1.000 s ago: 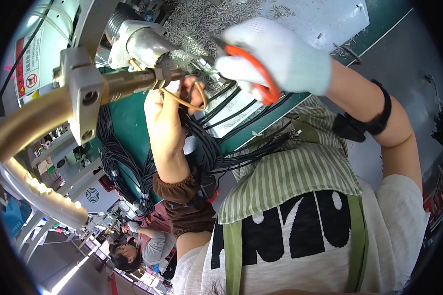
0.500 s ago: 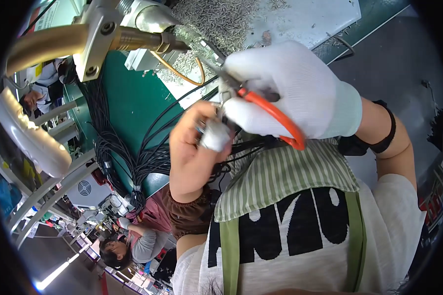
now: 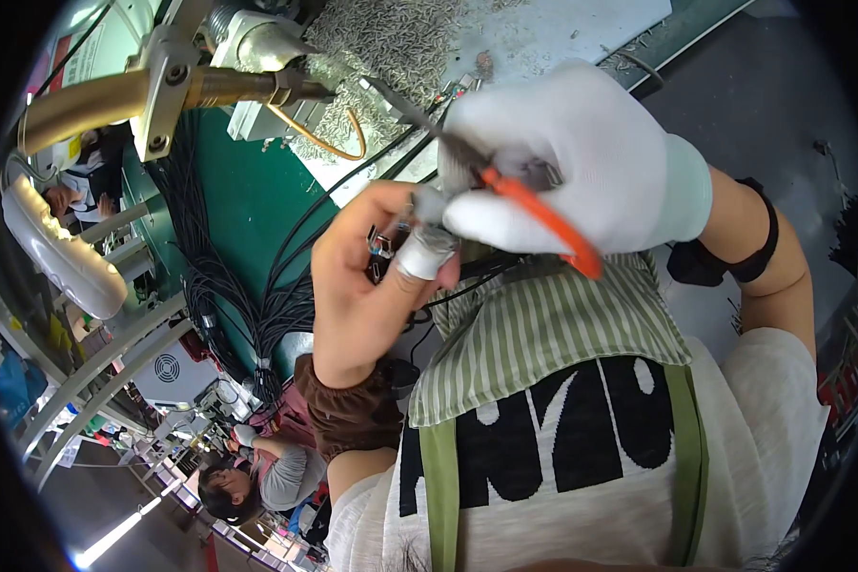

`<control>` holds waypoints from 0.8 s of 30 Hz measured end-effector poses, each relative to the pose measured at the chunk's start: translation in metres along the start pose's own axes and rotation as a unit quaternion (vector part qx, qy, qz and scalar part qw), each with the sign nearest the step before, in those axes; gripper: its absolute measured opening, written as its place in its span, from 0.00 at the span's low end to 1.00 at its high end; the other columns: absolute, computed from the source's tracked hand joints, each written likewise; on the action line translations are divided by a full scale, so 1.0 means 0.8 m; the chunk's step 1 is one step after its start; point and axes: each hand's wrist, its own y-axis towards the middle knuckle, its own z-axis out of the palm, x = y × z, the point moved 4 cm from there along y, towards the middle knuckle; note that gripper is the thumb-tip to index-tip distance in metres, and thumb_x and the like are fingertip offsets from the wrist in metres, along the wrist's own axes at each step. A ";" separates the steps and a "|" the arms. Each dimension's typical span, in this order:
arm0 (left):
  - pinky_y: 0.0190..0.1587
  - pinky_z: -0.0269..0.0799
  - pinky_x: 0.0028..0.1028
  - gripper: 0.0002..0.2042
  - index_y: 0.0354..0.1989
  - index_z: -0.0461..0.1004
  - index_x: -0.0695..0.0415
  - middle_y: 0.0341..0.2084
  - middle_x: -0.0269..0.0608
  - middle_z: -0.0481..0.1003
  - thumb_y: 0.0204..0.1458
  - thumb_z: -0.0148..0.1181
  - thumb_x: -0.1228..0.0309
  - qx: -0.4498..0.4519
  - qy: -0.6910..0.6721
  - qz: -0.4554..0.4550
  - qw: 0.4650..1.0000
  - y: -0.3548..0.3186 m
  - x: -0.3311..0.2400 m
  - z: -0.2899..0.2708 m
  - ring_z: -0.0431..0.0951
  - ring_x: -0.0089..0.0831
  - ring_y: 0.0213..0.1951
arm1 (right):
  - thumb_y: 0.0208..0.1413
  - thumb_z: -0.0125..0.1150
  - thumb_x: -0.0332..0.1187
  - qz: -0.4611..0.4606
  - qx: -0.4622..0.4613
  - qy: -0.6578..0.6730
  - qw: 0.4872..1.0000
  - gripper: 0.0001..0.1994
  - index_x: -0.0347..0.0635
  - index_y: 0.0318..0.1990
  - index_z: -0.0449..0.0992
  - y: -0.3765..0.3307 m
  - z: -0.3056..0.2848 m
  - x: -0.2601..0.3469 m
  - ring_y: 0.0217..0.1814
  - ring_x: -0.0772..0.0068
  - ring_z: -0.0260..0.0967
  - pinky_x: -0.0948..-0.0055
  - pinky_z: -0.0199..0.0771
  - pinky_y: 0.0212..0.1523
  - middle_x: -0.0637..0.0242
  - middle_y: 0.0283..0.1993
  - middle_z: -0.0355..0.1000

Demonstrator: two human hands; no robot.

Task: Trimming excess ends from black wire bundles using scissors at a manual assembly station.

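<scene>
**Desk:** What sits at the left of the frame?

**Photographer:** A brass-coloured metal arm point(image 3: 95, 100) runs through a grey clamp point(image 3: 167, 81) toward a heap of small metal parts point(image 3: 391, 38) on a white work surface point(image 3: 553, 29). Under it, a bundle of black cables point(image 3: 219, 286) hangs over a green bench point(image 3: 257, 191). Low in the corner, a seated co-worker point(image 3: 257, 472) bends over a separate station.

**Desk:** And the hands?

**Photographer:** The bare left hand point(image 3: 372, 286), its thumb wrapped in pale tape, is closed around a small connector point(image 3: 381, 250) at the end of the black wires, pinched between thumb and fingers near the centre of the frame. A brown sleeve cuff point(image 3: 348, 415) covers the wrist.

**Desk:** The right?

**Photographer:** The right hand point(image 3: 582, 162), in a white glove, is clenched on a pair of orange-handled pliers point(image 3: 515, 191). The tool's dark nose points up and left, just above the connector; whether it touches is not clear. A black band point(image 3: 734, 257) circles that forearm. Below both hands hangs a green-striped apron point(image 3: 543, 334) over a white shirt with black lettering.
</scene>
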 end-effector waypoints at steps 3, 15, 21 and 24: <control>0.22 0.64 0.16 0.09 0.37 0.73 0.59 0.27 0.39 0.74 0.48 0.63 0.75 -0.118 0.224 0.295 0.921 0.005 -0.003 0.017 0.70 0.21 0.20 | 0.53 0.57 0.32 0.097 0.061 0.197 0.974 0.09 0.36 0.26 0.72 -0.002 0.004 -0.012 0.10 0.81 0.61 0.81 0.60 0.14 0.69 0.12 0.65; 0.18 0.66 0.20 0.12 0.31 0.75 0.57 0.27 0.40 0.74 0.33 0.65 0.77 0.089 0.467 0.425 0.770 -0.009 -0.023 0.026 0.72 0.28 0.19 | 0.56 0.52 0.31 0.276 0.195 0.478 0.811 0.13 0.33 0.23 0.71 -0.035 0.025 -0.021 0.10 0.76 0.65 0.80 0.63 0.14 0.65 0.12 0.67; 0.23 0.64 0.16 0.08 0.32 0.74 0.60 0.27 0.36 0.73 0.41 0.62 0.79 -0.048 0.094 0.330 0.938 -0.008 0.012 0.006 0.70 0.22 0.21 | 0.52 0.57 0.31 0.236 0.086 0.389 0.886 0.08 0.37 0.25 0.70 -0.026 0.038 0.004 0.15 0.73 0.68 0.78 0.66 0.18 0.64 0.17 0.69; 0.29 0.62 0.14 0.06 0.34 0.72 0.62 0.26 0.30 0.71 0.47 0.58 0.80 -0.193 -0.023 0.074 0.978 0.000 0.007 -0.005 0.67 0.15 0.26 | 0.44 0.63 0.31 -0.097 -0.166 -0.239 0.952 0.08 0.40 0.31 0.72 -0.024 0.028 0.017 0.18 0.70 0.69 0.76 0.66 0.20 0.66 0.19 0.68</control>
